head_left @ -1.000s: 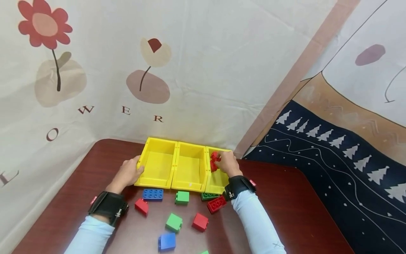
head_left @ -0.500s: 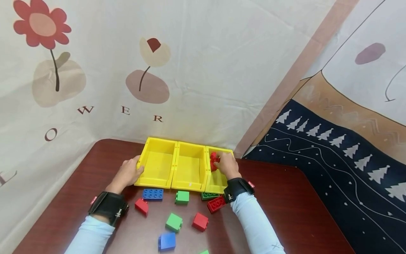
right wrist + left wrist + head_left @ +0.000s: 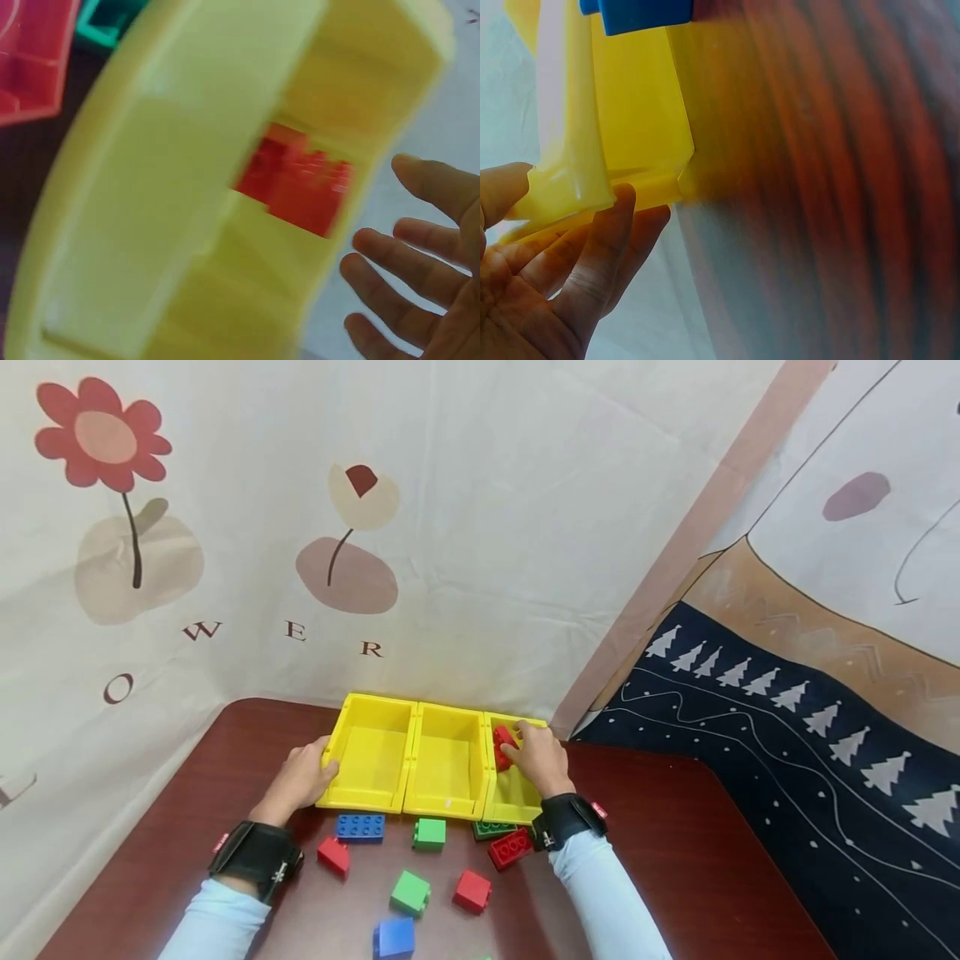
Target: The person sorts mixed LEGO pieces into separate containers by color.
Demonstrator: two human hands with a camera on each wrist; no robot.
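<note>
We record a dark-red worktop (image 3: 690, 877), pale cloth (image 3: 487, 527) behind, letters O, W, E, R legible. Yellow tray (image 3: 446, 760) near the far edge; red bricks (image 3: 307, 187) in its right compartment. Left hand (image 3: 296, 775) grips the tray's left end; right hand (image 3: 543, 762), fingers spread, holds nothing, near the bricks.

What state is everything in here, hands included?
Left hand: gripping the yellow tray
Yellow tray: open side up
Right hand: holding nothing, fingers spread
Red bricks: in tray's right compartment, unheld
Long blue brick: studs up
Longer red brick: hollow side up
Dark green brick: partly hidden
Slanted red brick: loose
Small blue brick: studs sideways
Small red brick: studs sideways
Small green bricks: studs sideways
</note>
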